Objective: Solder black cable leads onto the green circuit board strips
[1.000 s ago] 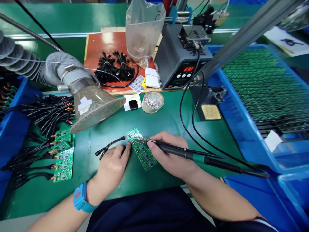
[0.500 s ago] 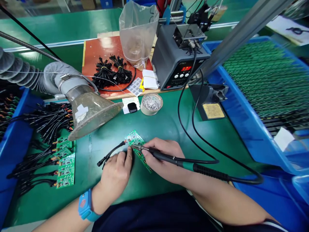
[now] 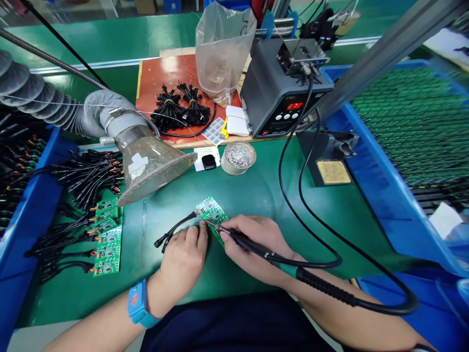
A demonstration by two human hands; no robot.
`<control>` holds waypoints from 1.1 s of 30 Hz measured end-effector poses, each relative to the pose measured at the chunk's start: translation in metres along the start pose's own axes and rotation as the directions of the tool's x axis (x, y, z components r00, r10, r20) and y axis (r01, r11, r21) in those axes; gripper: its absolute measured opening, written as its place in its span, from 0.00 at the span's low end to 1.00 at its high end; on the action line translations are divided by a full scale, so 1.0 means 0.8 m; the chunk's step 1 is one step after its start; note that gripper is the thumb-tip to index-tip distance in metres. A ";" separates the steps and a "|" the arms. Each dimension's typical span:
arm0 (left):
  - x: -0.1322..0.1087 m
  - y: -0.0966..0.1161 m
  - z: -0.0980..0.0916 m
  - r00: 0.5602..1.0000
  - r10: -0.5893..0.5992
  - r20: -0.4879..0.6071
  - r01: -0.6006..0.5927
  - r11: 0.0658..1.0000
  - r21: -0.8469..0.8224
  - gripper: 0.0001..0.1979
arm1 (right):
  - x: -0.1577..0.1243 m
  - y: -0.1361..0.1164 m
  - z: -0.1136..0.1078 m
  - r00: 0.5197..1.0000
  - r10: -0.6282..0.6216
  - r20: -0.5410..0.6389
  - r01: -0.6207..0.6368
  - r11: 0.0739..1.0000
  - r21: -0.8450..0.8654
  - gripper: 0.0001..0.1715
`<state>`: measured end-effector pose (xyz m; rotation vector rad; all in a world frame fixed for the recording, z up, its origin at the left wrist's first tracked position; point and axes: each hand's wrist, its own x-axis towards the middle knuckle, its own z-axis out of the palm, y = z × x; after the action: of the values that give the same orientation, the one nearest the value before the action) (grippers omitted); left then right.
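Observation:
My right hand (image 3: 256, 247) grips a black and green soldering iron (image 3: 252, 247) like a pen. Its metal tip meets the left edge of a green circuit board (image 3: 211, 209), close to my left fingertips. My left hand (image 3: 186, 254) lies on the bench with fingers curled together, the index fingertip at that same edge. Whatever is pinched under these fingers is hidden. A black cable (image 3: 178, 226) with coloured wire ends runs from the board's upper left, its plug ends beside my left knuckles. My right fingers cover the lower part of the board.
Left of my hands lie several wired boards (image 3: 108, 249) beneath a fume extraction hood (image 3: 157, 171). Behind stand a solder tub (image 3: 238, 159) and a soldering station (image 3: 286, 93). An iron stand (image 3: 326, 156) and a blue bin (image 3: 366, 161) of boards are at right.
The view has shifted, so the bench appears farther right. The soldering iron's handle has tilted slightly, while its tip stays by the board's left edge. Both hands keep about the same place on the board.

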<state>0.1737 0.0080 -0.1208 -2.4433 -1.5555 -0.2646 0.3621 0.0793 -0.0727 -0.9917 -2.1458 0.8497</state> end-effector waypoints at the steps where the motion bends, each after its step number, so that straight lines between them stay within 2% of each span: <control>1: 0.000 0.000 0.000 1.000 0.001 -0.002 -0.001 1.000 -0.002 0.20 | 0.000 -0.001 -0.001 1.000 -0.011 -0.001 0.011 1.000 -0.002 0.06; 3: 0.001 0.000 0.000 1.000 0.007 0.000 -0.007 1.000 -0.011 0.20 | -0.001 -0.002 -0.006 0.999 -0.024 -0.041 0.024 1.000 -0.009 0.05; 7: 0.002 -0.001 -0.002 1.000 0.013 0.012 -0.013 1.000 -0.011 0.20 | 0.001 0.002 -0.019 0.972 0.020 -0.234 -0.030 0.999 -0.042 0.03; 11: 0.002 -0.003 -0.002 1.000 0.018 0.022 -0.018 1.000 0.001 0.20 | 0.003 0.017 -0.019 0.932 0.087 -0.352 -0.076 0.996 0.044 0.03; 17: -0.002 -0.007 0.002 0.999 0.023 0.036 -0.022 0.999 -0.026 0.20 | 0.000 0.030 -0.007 0.951 0.075 -0.301 -0.041 0.992 0.117 0.05; 21: -0.002 -0.006 0.004 1.000 -0.016 0.001 0.016 0.999 -0.048 0.18 | -0.004 0.029 -0.004 0.952 0.059 -0.301 -0.020 0.991 0.133 0.07; 24: 0.001 -0.004 0.003 0.994 -0.104 -0.020 0.102 0.989 -0.112 0.16 | -0.008 0.032 0.004 0.965 -0.017 -0.262 0.038 0.996 0.075 0.14; 28: 0.007 -0.004 0.000 0.977 -0.210 0.022 0.210 0.953 -0.218 0.10 | -0.011 0.048 0.027 0.977 -0.157 -0.145 0.151 0.987 -0.055 0.28; 33: 0.011 -0.007 0.000 0.963 -0.257 0.079 0.269 0.899 -0.345 0.07 | -0.011 0.058 0.046 0.967 -0.233 -0.099 0.219 0.966 -0.137 0.34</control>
<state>0.1724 0.0174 -0.1176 -2.4896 -2.0078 -0.6063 0.3580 0.0853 -0.1322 -0.8138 -2.1833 0.5410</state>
